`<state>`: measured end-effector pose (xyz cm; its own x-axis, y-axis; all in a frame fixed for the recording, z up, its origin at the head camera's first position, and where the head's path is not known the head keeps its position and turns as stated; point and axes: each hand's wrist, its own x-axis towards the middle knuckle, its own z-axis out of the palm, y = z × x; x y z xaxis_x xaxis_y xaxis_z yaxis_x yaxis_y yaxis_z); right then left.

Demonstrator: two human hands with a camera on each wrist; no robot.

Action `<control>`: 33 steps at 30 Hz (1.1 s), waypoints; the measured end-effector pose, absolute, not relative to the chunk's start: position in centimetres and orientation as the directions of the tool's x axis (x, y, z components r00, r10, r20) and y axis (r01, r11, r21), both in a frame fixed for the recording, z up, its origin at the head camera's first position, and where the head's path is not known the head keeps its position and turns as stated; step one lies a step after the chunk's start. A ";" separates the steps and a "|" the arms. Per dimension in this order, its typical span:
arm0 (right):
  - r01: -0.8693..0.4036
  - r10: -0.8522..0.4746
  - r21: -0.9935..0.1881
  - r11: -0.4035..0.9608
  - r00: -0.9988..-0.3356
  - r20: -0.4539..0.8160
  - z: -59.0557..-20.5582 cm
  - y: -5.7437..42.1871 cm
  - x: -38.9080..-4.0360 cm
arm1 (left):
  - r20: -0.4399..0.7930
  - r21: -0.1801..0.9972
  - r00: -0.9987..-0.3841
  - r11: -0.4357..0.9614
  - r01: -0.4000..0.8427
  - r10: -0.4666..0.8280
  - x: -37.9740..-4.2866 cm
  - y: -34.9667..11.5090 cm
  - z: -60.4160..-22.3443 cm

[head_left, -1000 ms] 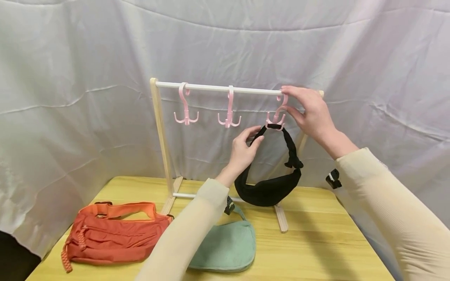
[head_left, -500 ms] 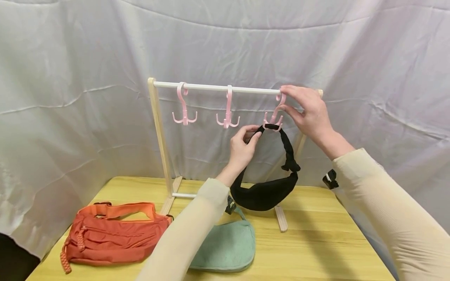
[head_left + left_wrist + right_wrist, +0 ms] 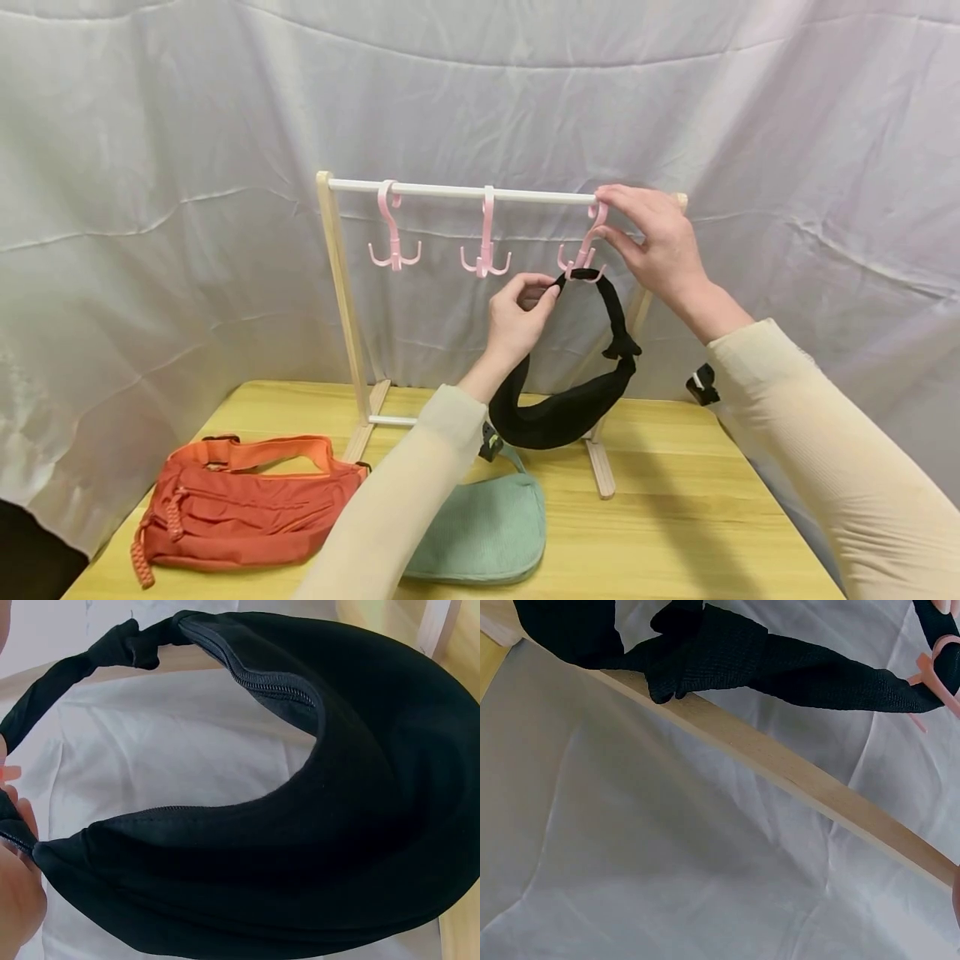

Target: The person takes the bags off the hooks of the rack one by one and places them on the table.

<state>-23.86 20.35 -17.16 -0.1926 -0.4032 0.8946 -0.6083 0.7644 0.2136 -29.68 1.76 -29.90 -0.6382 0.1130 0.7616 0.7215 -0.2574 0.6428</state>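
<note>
A black shoulder bag (image 3: 558,421) with a knotted strap hangs in the air, its strap looped over the prongs of the rightmost pink hook (image 3: 583,242). My left hand (image 3: 516,321) pinches the left side of that strap between thumb and fingers. My right hand (image 3: 660,242) grips the upper curve of the same hook, fingertips right at the white rail (image 3: 450,191). In the left wrist view the bag (image 3: 397,795) shows its zipper, with the fingers at the left edge. The right wrist view shows the strap's knot (image 3: 712,656) and a hook prong (image 3: 930,671).
Two more pink hooks, one on the left (image 3: 393,229) and one in the middle (image 3: 486,237), hang bare on the rail. A wooden post (image 3: 342,300) supports the rail's left end. On the table (image 3: 675,500) lie a red-orange bag (image 3: 240,512) and a green bag (image 3: 487,533), partly behind my left sleeve.
The black bag has shifted slightly left with my left hand, and its hook's prongs have turned a little. My right hand keeps its hold near the rail.
</note>
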 end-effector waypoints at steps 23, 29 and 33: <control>-0.587 -0.383 0.191 0.787 -0.222 0.897 -17.3 20.4 -23.6 | 0.677 0.733 -0.639 -0.412 0.542 0.364 -29.0 0.7 -29.0; -0.597 -0.383 0.197 0.778 -0.203 0.901 -17.3 20.2 -23.7 | 0.677 0.726 -0.668 -0.432 0.536 0.308 -29.0 0.7 -28.7; -0.596 -0.383 0.196 0.779 -0.204 0.901 -17.3 20.2 -23.7 | 0.665 0.726 -0.701 -0.443 0.527 0.257 -29.2 0.7 -28.6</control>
